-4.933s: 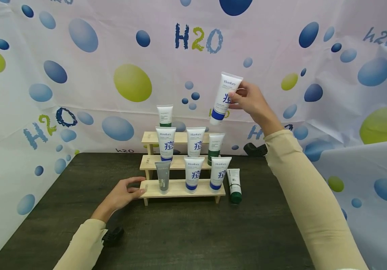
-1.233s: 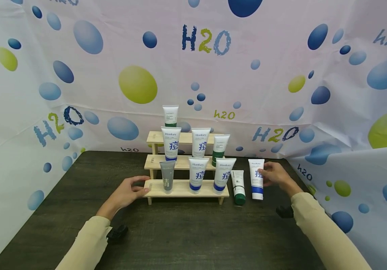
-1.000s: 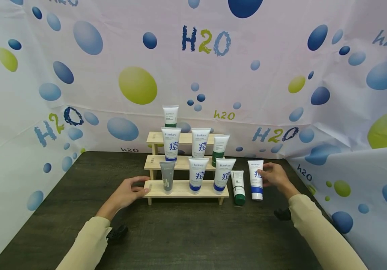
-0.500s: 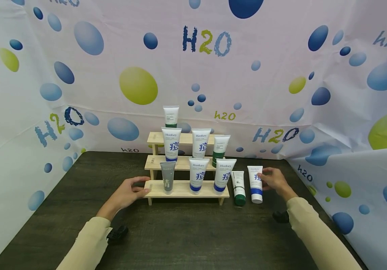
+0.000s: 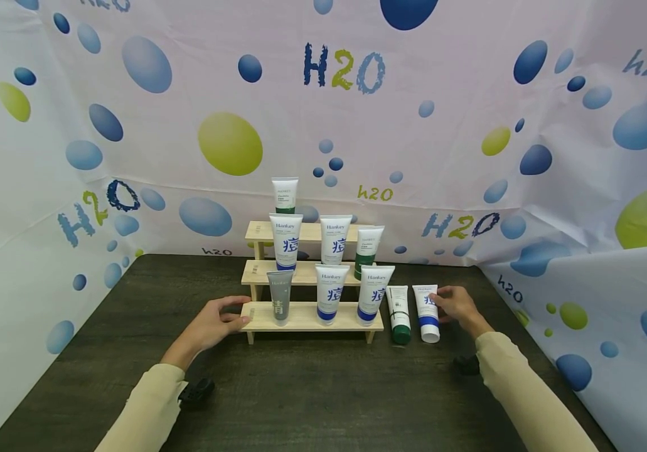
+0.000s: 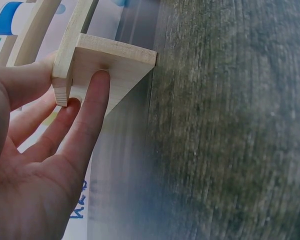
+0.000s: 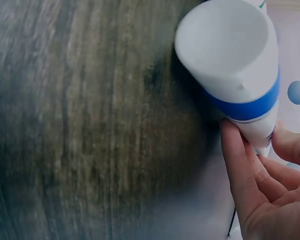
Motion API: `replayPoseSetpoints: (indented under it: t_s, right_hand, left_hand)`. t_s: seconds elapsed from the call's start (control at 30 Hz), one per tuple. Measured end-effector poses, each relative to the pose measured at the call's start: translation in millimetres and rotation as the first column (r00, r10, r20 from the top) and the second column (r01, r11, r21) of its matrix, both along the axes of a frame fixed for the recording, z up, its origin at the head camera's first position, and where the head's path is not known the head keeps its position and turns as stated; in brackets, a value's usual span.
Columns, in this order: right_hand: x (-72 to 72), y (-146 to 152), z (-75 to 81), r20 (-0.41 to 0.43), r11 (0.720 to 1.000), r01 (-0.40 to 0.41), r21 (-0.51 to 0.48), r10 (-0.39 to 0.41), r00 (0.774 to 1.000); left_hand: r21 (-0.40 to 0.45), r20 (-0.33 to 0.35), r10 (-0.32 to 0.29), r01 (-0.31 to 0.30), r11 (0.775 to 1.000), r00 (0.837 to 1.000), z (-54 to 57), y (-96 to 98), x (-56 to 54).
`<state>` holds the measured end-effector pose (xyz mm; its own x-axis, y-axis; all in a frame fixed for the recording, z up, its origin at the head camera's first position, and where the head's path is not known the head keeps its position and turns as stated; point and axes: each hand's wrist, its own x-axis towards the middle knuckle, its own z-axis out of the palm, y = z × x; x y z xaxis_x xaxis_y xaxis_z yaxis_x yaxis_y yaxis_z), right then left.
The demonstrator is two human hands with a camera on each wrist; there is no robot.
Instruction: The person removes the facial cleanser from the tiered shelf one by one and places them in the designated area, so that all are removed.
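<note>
My left hand (image 5: pixel 210 325) grips the left end of the lowest tier of a wooden display stand (image 5: pixel 300 324). In the left wrist view, its thumb lies on the plank (image 6: pixel 65 65) while fingers reach under it and along the leg. With thumb and fingers, my right hand (image 5: pixel 456 305) pinches a white squeeze tube with a blue band (image 5: pixel 427 317). That tube lies low at the table, cap toward me; its white cap (image 7: pixel 225 37) fills the upper right wrist view. Left of it lies a white squeeze tube with a green cap (image 5: pixel 399 317).
Several squeeze tubes stand on the stand: a grey tube (image 5: pixel 280 298) and two blue-banded ones in front, more on the middle tier, and a green-banded tube (image 5: pixel 285 194) on top. A patterned curtain (image 5: pixel 148 125) closes off the back and sides of the dark table (image 5: pixel 312 395).
The right hand has brought the blue-banded tube down from above the stand to the table's right side, then eased it toward me, its tail end lowering. The left hand still holds the stand.
</note>
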<state>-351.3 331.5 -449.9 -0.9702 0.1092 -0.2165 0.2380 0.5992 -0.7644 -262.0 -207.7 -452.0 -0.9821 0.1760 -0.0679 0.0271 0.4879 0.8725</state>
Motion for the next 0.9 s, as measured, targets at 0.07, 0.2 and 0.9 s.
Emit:
replayPoseSetpoints:
  t_s: [0.07,0.2,0.9]
  right_hand:
    - [0.5,-0.1,-0.5,-0.001,1.0,0.0,-0.001,0.0,1.0]
    - [-0.2,0.1,-1.8,0.007,1.0,-0.011,-0.005,0.011,1.0]
    - [-1.0,1.5,-9.7,0.003,1.0,0.013,0.022,-0.013,1.0]
  left_hand:
    - [-0.001,-0.001,-0.001,0.001,1.0,1.0,-0.2,0.0,-0.2]
    - [0.009,0.003,-0.003,0.003,1.0,1.0,-2.3,-1.0,-1.2]
    - [-0.006,0.014,0.011,-0.011,1.0,1.0,-3.8,-1.2,-1.8]
